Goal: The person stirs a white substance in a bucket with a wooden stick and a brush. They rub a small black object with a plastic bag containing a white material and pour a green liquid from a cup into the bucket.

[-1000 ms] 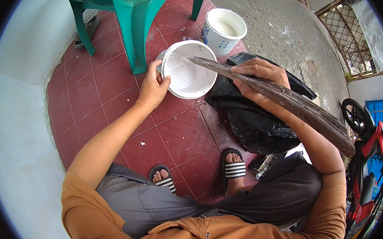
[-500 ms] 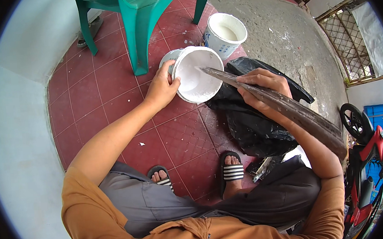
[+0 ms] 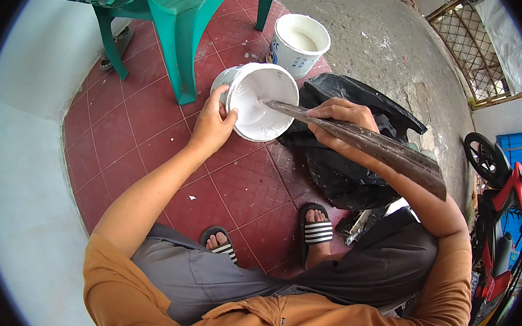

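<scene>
Black plastic (image 3: pixel 347 172), perhaps a bag, lies beside the held bucket (image 3: pixel 267 85).

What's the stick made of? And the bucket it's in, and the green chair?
Stick: probably wood, rough and dull, with brown, grain-like streaks along it.
Bucket: likely plastic, with a thin wall and round rim; white smears hide some of its finish.
Chair: seems moulded plastic, slightly shiny, evenly green with smoothly curved legs.
</scene>
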